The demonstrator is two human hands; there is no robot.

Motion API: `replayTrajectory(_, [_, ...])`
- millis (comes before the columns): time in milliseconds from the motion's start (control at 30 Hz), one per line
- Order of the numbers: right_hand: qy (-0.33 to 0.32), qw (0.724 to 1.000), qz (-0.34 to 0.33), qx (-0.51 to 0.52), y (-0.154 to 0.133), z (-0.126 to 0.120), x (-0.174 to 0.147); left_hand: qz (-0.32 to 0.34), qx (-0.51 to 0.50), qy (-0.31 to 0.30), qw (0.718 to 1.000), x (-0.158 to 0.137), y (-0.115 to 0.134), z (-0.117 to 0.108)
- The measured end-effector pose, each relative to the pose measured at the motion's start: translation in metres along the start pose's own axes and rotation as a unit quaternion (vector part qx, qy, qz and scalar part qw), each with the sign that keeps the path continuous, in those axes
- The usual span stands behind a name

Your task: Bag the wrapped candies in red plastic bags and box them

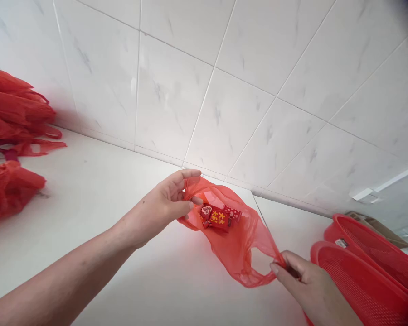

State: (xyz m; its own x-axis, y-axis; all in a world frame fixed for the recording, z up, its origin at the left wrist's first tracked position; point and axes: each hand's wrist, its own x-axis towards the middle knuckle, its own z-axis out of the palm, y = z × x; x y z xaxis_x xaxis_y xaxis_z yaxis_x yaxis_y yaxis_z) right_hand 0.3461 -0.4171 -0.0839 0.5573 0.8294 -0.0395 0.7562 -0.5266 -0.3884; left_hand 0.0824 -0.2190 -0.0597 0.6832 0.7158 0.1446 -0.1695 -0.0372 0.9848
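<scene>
A thin red plastic bag (236, 253) stretches between my two hands over the white tabletop. Through its mouth show several small red packets (219, 218), some with yellow or white characters, lying inside. My left hand (177, 194) is at the bag's left end, fingers curled around and partly inside its edge, the index finger reaching along the rim. At the lower right, my right hand (301, 276) pinches the bag's handle between thumb and fingers. Part of the left fingers is hidden by the red film.
More red plastic bags (13, 108) are heaped on the left of the white table (98, 199). Two red plastic baskets (357, 271) stand at the right, with brown cardboard (381, 226) behind them. A white tiled wall (204, 90) borders the table's back edge.
</scene>
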Motion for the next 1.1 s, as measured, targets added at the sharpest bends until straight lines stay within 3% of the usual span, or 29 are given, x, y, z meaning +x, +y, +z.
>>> replayTrajectory(67, [0.066, 0.990, 0.021, 0.119, -0.008, -0.001, 0.001, 0.002, 0.070, -0.004, 0.998, -0.002, 0.003, -0.003])
replayTrajectory(133, [0.157, 0.952, 0.050, 0.258, -0.015, -0.002, 0.005, 0.017, 0.182, 0.029, 0.983, -0.004, 0.005, -0.006])
replayTrajectory(200, [0.243, 0.882, 0.055, 0.401, -0.022, -0.002, 0.013, 0.036, 0.317, 0.089, 0.944, -0.006, 0.007, -0.011])
replayTrajectory(267, [0.299, 0.800, 0.018, 0.519, -0.029, -0.003, 0.026, 0.054, 0.433, 0.138, 0.889, -0.006, 0.009, -0.015])
replayTrajectory(367, [0.305, 0.720, -0.066, 0.620, -0.040, -0.005, 0.050, 0.091, 0.536, 0.187, 0.818, -0.002, 0.015, -0.019])
replayTrajectory(467, [0.254, 0.675, -0.098, 0.686, -0.055, -0.008, 0.072, 0.135, 0.576, 0.226, 0.774, 0.005, 0.021, -0.015])
replayTrajectory(533, [0.224, 0.645, -0.098, 0.724, -0.066, -0.010, 0.081, 0.157, 0.555, 0.243, 0.780, 0.011, 0.026, -0.007])
replayTrajectory(633, [0.189, 0.614, -0.124, 0.756, -0.085, -0.011, 0.088, 0.171, 0.434, 0.254, 0.847, 0.020, 0.034, 0.009])
replayTrajectory(700, [0.156, 0.614, -0.153, 0.758, -0.095, -0.010, 0.088, 0.184, 0.329, 0.258, 0.889, 0.025, 0.039, 0.020])
replayTrajectory(800, [0.131, 0.642, -0.176, 0.735, -0.108, -0.008, 0.081, 0.213, 0.187, 0.244, 0.927, 0.033, 0.045, 0.035])
replayTrajectory(867, [0.127, 0.679, -0.171, 0.703, -0.114, -0.007, 0.071, 0.216, 0.113, 0.206, 0.948, 0.038, 0.046, 0.043])
replayTrajectory(933, [0.093, 0.734, -0.148, 0.656, -0.120, -0.005, 0.060, 0.199, 0.064, 0.156, 0.965, 0.043, 0.045, 0.051])
replayTrajectory(1033, [-0.025, 0.806, -0.133, 0.577, -0.126, -0.002, 0.048, 0.177, 0.022, 0.083, 0.980, 0.045, 0.037, 0.060])
replayTrajectory(1100, [-0.102, 0.823, -0.170, 0.532, -0.130, 0.000, 0.048, 0.177, 0.002, 0.034, 0.984, 0.044, 0.031, 0.064])
